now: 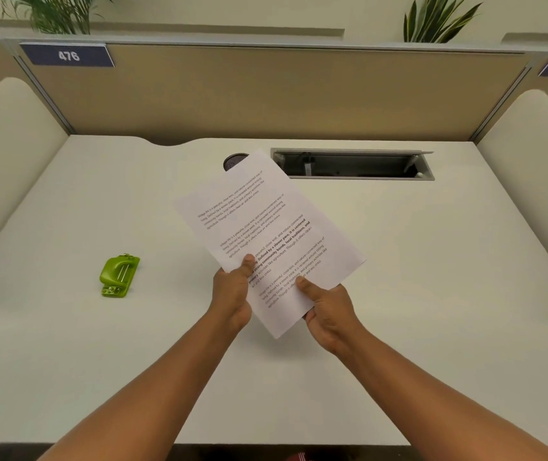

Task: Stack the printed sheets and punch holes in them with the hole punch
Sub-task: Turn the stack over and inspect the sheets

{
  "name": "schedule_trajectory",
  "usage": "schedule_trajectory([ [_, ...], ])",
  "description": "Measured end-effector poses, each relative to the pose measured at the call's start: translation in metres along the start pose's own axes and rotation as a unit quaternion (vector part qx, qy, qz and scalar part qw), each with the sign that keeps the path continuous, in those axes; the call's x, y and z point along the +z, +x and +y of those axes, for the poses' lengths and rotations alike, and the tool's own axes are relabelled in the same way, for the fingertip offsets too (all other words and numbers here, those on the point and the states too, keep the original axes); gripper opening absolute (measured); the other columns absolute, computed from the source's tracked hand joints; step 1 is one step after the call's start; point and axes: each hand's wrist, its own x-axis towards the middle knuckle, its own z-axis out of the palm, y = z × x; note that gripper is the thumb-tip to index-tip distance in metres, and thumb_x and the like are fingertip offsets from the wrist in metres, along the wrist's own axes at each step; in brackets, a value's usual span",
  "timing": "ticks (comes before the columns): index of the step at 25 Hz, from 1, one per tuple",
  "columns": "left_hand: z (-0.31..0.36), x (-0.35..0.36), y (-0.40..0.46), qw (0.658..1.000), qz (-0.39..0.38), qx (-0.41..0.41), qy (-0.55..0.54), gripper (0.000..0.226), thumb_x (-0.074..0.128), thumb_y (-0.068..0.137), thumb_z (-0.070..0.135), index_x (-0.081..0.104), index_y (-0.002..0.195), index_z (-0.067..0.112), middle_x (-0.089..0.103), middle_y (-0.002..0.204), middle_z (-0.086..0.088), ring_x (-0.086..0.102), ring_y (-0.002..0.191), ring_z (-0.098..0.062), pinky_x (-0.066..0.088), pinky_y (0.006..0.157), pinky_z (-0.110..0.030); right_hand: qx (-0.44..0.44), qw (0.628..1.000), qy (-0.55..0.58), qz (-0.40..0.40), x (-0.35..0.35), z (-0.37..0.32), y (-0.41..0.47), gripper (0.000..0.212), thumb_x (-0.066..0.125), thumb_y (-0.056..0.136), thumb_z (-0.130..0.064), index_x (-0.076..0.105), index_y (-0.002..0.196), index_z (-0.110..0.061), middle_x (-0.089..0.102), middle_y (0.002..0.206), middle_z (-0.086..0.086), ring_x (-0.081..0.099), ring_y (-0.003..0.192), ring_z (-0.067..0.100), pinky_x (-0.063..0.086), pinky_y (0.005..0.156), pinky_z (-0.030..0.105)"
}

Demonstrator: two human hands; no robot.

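Note:
The printed sheets [266, 224] are white pages with black text, held as one stack above the middle of the desk and turned diagonally. My left hand [232, 291] grips their left edge with the thumb on top. My right hand [327, 309] grips the near end, thumb pressed on the text and fingers underneath. I cannot tell how many sheets are in the stack. The green hole punch [119, 276] lies alone on the desk to the left, well apart from both hands.
The white desk [432, 294] has an open cable tray [352, 164] at the back and a round grommet [232, 160] partly hidden by the sheets. Tan partition panels with a "476" sign [68, 55] enclose the desk. Plants stand behind.

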Motion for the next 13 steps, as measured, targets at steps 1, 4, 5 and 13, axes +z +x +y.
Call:
schedule_trajectory([
  [1,-0.002,0.001,-0.001,1.0,0.004,0.0,-0.003,0.014,0.07,0.096,0.013,0.073,0.104,0.025,0.082,0.095,0.002,0.079,0.081,-0.018,0.061,0.073,-0.041,-0.001,1.0,-0.005,0.003,0.0,0.001,0.0,0.04,0.064,0.09,0.01,0.066,0.123,-0.014,0.075,0.121,0.008,0.073,0.109,0.028,0.062,0.082,0.043],
  [4,-0.003,-0.001,-0.005,1.0,-0.015,0.002,-0.017,0.019,0.071,0.094,0.009,0.073,0.106,0.025,0.082,0.101,-0.001,0.079,0.089,-0.023,0.062,0.079,-0.044,-0.008,0.999,-0.045,0.005,-0.003,-0.003,0.003,0.04,0.064,0.091,0.008,0.065,0.124,-0.014,0.076,0.12,0.007,0.073,0.108,0.028,0.062,0.081,0.044],
  [5,0.0,-0.004,-0.003,0.999,-0.024,0.007,-0.025,0.022,0.071,0.094,0.007,0.072,0.108,0.023,0.081,0.105,-0.003,0.078,0.093,-0.024,0.063,0.078,-0.044,-0.011,0.998,-0.066,0.007,-0.006,-0.008,0.004,0.039,0.064,0.091,0.008,0.065,0.124,-0.014,0.076,0.12,0.007,0.073,0.108,0.028,0.062,0.081,0.045],
  [13,0.056,-0.066,0.038,0.978,0.076,0.143,0.129,0.05,0.081,0.085,0.005,0.057,0.126,0.022,0.069,0.128,-0.014,0.071,0.096,-0.014,0.057,0.075,-0.028,-0.022,0.957,-0.286,-0.034,-0.042,-0.075,0.013,0.035,0.066,0.092,0.005,0.067,0.124,-0.009,0.074,0.121,0.014,0.07,0.111,0.037,0.052,0.098,0.062],
])
